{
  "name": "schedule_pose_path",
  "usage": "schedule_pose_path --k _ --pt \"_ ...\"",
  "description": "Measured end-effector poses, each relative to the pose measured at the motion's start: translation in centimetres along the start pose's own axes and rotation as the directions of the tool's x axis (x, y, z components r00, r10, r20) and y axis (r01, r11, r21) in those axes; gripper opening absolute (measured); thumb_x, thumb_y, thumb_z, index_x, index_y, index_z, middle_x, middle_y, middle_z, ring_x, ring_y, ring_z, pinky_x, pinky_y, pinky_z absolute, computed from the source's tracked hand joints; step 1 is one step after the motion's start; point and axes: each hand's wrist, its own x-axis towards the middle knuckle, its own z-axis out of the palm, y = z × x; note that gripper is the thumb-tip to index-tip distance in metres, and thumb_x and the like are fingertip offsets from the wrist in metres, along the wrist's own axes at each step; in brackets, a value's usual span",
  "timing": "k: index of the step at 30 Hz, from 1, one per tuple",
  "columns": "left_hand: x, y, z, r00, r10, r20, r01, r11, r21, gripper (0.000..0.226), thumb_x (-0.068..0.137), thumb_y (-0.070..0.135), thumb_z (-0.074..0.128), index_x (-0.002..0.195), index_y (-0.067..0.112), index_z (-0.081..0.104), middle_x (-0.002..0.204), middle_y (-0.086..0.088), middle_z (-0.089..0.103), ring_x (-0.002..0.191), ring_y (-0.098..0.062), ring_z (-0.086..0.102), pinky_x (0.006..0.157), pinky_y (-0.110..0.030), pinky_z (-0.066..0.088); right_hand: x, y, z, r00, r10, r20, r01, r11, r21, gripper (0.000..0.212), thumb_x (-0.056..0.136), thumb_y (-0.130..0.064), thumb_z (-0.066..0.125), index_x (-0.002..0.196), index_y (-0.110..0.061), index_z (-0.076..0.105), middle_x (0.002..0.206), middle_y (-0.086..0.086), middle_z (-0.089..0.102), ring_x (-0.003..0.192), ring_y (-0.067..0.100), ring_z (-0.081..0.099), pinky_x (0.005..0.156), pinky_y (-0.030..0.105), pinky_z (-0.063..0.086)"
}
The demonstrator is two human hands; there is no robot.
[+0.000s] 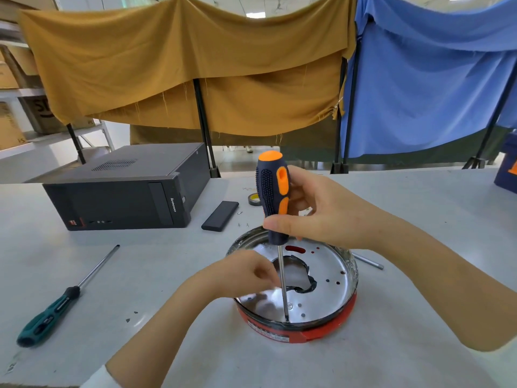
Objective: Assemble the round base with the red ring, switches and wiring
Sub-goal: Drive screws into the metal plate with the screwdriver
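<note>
A: Where's it at?
B: The round base sits on the near surface, red ring already around it. The left hand pinches the shaft; the right hand wraps the screwdriver, tip at a near-rim hole.
A: What's left?
B: Probably more screws; loose ones lie beyond. No switches or wiring visible.

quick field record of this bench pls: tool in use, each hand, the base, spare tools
tool in use: orange and navy screwdriver, upright, tip down inside the round base
right hand: grips the screwdriver handle
left hand: fingers pinched beside the shaft, over the base
base: shiny metal pan with holes, red ring around its outside
spare tools: green screwdriver lying at left
</note>
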Motion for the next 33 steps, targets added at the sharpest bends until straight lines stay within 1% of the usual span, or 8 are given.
schedule_pose_path --k 5,9,13,16,19,22,26,33 --pt "-1.4 -4.1 1.2 0.738 -0.106 -0.666 -0.034 0.980 -0.194 0.045 0.089 0.020 0.064 0.128 0.037 0.048 0.127 0.017 0.047 0.118 0.001 0.041 0.103 -0.021 0.032 0.1 0.5 0.2 0.998 0.018 -0.060 -0.018 1.000 -0.008 0.044 0.074 -0.044 0.075 0.107 -0.029 0.051 0.091 -0.006 0.065 0.080 0.008 0.062 0.068 0.016 0.051" --pt "-0.7 -5.4 4.4 0.724 -0.464 -0.510 -0.051 0.701 -0.711 0.062 0.094 0.015 0.056 0.148 0.027 0.028 0.146 0.006 0.036 0.132 -0.013 0.038 0.102 -0.027 0.031 0.4 0.9 0.3 0.999 0.046 0.022 -0.049 0.978 0.203 0.045 0.082 -0.020 0.068 0.121 -0.025 0.045 0.103 -0.002 0.068 0.096 0.009 0.066 0.085 0.029 0.054" --pt "0.4 -5.6 5.2 0.769 -0.521 -0.370 -0.116 0.456 -0.882 0.039 0.090 0.009 0.052 0.124 0.027 0.055 0.115 0.007 0.065 0.098 -0.011 0.065 0.076 -0.023 0.051 0.1 0.6 -0.5 0.996 0.011 0.091 -0.043 0.931 0.363 0.044 0.084 -0.005 0.062 0.124 -0.019 0.049 0.107 0.003 0.070 0.100 0.021 0.068 0.084 0.030 0.055" --pt "1.4 -5.0 5.5 0.798 -0.478 -0.367 -0.141 0.444 -0.885 0.019 0.086 0.009 0.054 0.087 0.017 0.071 0.085 -0.005 0.074 0.073 -0.018 0.069 0.057 -0.024 0.055 0.6 0.7 -0.4 0.997 0.069 -0.044 -0.060 0.980 0.189 0.052 0.070 -0.016 0.082 0.110 -0.023 0.051 0.094 -0.001 0.072 0.086 0.019 0.071 0.080 0.033 0.058" --pt "1.9 -5.0 5.6 0.803 -0.495 -0.332 -0.153 0.366 -0.918 0.022 0.081 0.019 0.060 0.097 0.006 0.068 0.095 -0.014 0.073 0.083 -0.026 0.069 0.074 -0.039 0.056 0.9 1.2 0.3 0.984 0.091 -0.154 -0.075 0.992 0.106 0.059 0.066 -0.024 0.086 0.106 -0.023 0.042 0.081 -0.004 0.064 0.071 0.008 0.066 0.070 0.025 0.056" --pt "2.2 -5.4 5.6 0.797 -0.511 -0.321 -0.129 0.376 -0.918 0.018 0.079 0.020 0.061 0.090 0.011 0.071 0.094 -0.012 0.073 0.087 -0.028 0.068 0.081 -0.043 0.055 0.7 1.7 0.4 0.991 0.117 -0.056 -0.099 0.962 0.255 0.064 0.072 -0.020 0.080 0.115 -0.030 0.034 0.098 -0.002 0.067 0.089 0.012 0.067 0.084 0.032 0.055" --pt "1.9 -5.5 5.6 0.780 -0.436 -0.449 -0.145 0.572 -0.807 0.022 0.080 0.025 0.054 0.082 0.038 0.072 0.086 0.010 0.074 0.078 -0.003 0.068 0.067 -0.018 0.055 0.5 1.1 -0.7 0.993 0.095 0.075 -0.115 0.936 0.332 0.071 0.077 -0.011 0.068 0.136 -0.032 0.034 0.122 0.014 0.059 0.112 0.031 0.058 0.096 0.044 0.051" --pt "1.7 -5.3 5.9 0.775 -0.411 -0.480 -0.201 0.561 -0.803 0.022 0.090 0.025 0.054 0.105 0.019 0.069 0.107 -0.002 0.072 0.104 -0.020 0.066 0.091 -0.041 0.052 0.7 0.7 -0.2 0.992 0.079 0.094 -0.104 0.949 0.297 0.029 0.073 -0.018 0.075 0.097 -0.033 0.070 0.107 0.000 0.071 0.103 0.017 0.067 0.092 0.033 0.054"
